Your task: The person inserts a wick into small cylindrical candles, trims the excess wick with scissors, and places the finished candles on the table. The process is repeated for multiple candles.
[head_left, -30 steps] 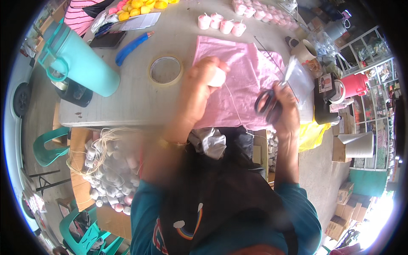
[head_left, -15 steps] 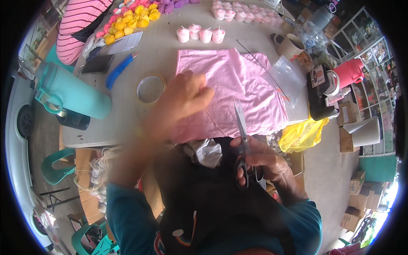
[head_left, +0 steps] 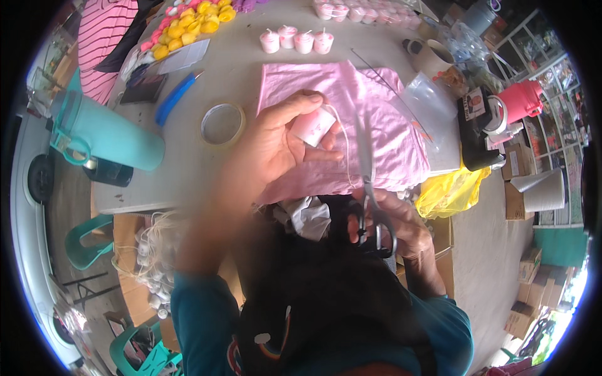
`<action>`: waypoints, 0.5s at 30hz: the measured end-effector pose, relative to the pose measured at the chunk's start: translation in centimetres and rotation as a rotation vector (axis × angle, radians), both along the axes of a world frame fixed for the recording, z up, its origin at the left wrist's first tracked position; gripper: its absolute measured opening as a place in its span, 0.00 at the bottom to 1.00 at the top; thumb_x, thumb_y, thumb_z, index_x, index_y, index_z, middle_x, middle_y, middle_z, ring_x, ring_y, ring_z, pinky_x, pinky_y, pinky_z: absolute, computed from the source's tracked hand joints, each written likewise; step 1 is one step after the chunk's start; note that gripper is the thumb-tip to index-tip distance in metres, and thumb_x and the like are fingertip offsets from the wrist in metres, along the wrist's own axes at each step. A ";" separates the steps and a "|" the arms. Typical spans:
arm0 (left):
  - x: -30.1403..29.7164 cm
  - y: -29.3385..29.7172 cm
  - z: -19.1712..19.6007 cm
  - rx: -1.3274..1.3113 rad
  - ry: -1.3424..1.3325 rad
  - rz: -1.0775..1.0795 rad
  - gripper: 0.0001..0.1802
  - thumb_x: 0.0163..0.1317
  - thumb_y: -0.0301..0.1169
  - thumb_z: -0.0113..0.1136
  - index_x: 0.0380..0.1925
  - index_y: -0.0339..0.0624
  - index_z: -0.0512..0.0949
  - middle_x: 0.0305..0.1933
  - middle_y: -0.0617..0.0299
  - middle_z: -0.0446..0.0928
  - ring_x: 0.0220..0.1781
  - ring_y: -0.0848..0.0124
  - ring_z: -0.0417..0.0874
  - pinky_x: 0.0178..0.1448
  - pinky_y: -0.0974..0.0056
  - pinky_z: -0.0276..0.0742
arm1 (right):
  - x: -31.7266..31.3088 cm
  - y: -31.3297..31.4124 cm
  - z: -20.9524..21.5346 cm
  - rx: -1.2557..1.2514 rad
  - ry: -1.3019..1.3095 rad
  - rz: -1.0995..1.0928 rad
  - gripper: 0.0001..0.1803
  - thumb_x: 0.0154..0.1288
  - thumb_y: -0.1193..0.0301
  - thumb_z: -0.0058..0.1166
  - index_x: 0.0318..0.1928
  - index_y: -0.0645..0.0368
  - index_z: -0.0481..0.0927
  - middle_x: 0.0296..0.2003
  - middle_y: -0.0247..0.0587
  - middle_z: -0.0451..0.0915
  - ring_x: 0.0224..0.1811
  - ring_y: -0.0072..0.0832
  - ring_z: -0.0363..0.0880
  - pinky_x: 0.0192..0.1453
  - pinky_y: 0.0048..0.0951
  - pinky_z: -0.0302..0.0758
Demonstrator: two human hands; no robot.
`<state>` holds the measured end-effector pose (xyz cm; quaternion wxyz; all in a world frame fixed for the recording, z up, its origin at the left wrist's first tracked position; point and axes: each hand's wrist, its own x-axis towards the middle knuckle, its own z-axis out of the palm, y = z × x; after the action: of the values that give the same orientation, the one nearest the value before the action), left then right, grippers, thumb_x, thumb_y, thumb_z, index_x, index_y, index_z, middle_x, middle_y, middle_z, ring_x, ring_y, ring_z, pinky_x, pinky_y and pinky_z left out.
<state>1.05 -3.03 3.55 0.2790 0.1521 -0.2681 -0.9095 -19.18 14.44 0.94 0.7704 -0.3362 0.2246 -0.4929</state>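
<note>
**Holding a candle up against the scissors**

Looking down from the head camera, the left hand (head_left: 276, 147) is raised over the table (head_left: 188, 182), fingers and thumb clasped round a small pale pink candle (head_left: 312, 126). A thin white wick (head_left: 346, 147) loops out from the candle and hangs toward the right. The candle sits above the pink cloth (head_left: 382, 131), which lies spread on the table's near edge.

Lower down, the right hand (head_left: 395, 229) is wrapped through the dark handles of the scissors (head_left: 367, 188), gripping them firmly. The blades point up and away from the person, their tips just beside the wick and the candle (whether the blades touch the wick, I cannot tell).

Round about: a roll of clear tape (head_left: 222, 123) lies flat just left of the left hand, and a blue cutter (head_left: 175, 97) lies beyond it. A teal bottle (head_left: 106, 135) lies on its side at the table's left end. Four more pink candles (head_left: 296, 40) stand in a row past the cloth, with yellow candles (head_left: 188, 22) heaped at the far left corner. A clear bag (head_left: 429, 103) rests on the cloth's right edge, a yellow bag (head_left: 448, 191) hangs off the table below it, and a pink mug (head_left: 523, 100) stands further right.
</note>
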 end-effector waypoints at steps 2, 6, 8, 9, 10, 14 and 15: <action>0.2 -0.1 0.4 -0.075 0.035 -0.003 0.20 0.67 0.35 0.43 0.52 0.33 0.72 0.50 0.38 0.74 0.32 0.62 0.78 0.62 0.40 0.71 | -0.4 0.1 0.1 -0.084 0.044 -0.022 0.34 0.65 0.65 0.56 0.67 0.64 0.62 0.46 0.48 0.78 0.46 0.32 0.78 0.52 0.30 0.72; 0.4 0.1 0.5 -0.139 0.109 -0.055 0.28 0.64 0.38 0.44 0.60 0.29 0.66 0.60 0.36 0.69 0.26 0.67 0.76 0.64 0.44 0.68 | -0.6 0.3 0.0 -0.132 0.201 -0.031 0.36 0.61 0.64 0.60 0.66 0.66 0.63 0.41 0.46 0.79 0.41 0.28 0.77 0.49 0.27 0.71; 0.5 0.2 0.4 -0.149 0.154 -0.069 0.33 0.63 0.39 0.45 0.64 0.28 0.63 0.64 0.35 0.65 0.23 0.69 0.75 0.65 0.46 0.68 | -0.5 0.4 -0.1 -0.124 0.254 -0.056 0.35 0.62 0.65 0.61 0.65 0.67 0.65 0.39 0.44 0.79 0.39 0.25 0.76 0.48 0.26 0.72; 0.5 0.2 0.4 -0.158 0.171 -0.081 0.33 0.62 0.39 0.45 0.64 0.27 0.62 0.65 0.35 0.64 0.21 0.70 0.74 0.64 0.47 0.68 | -0.4 0.4 -0.1 -0.110 0.284 -0.067 0.34 0.62 0.65 0.61 0.65 0.67 0.65 0.39 0.43 0.79 0.39 0.25 0.76 0.48 0.26 0.72; 0.6 0.2 0.4 -0.161 0.177 -0.086 0.34 0.62 0.39 0.45 0.64 0.26 0.61 0.66 0.35 0.63 0.20 0.70 0.73 0.64 0.47 0.68 | -0.3 0.4 -0.1 -0.095 0.312 -0.077 0.34 0.63 0.65 0.61 0.65 0.67 0.65 0.38 0.43 0.79 0.39 0.24 0.76 0.47 0.26 0.72; 0.8 0.6 0.5 -0.235 0.132 -0.090 0.36 0.61 0.39 0.44 0.65 0.24 0.59 0.68 0.35 0.60 0.18 0.71 0.72 0.63 0.48 0.69 | 0.2 0.2 0.1 -0.090 0.349 -0.130 0.33 0.63 0.67 0.60 0.65 0.67 0.65 0.38 0.40 0.79 0.39 0.22 0.75 0.47 0.23 0.71; 0.7 0.8 0.4 -0.192 0.117 -0.069 0.36 0.61 0.39 0.45 0.65 0.24 0.58 0.68 0.35 0.60 0.18 0.71 0.72 0.63 0.48 0.69 | 0.3 0.2 0.2 -0.104 0.383 -0.132 0.32 0.64 0.68 0.60 0.65 0.66 0.65 0.38 0.40 0.79 0.39 0.21 0.75 0.47 0.23 0.71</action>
<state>1.79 -2.25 3.96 0.2761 0.0622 -0.3421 -0.8960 -18.85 14.63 1.10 0.6612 -0.4476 0.3630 -0.4804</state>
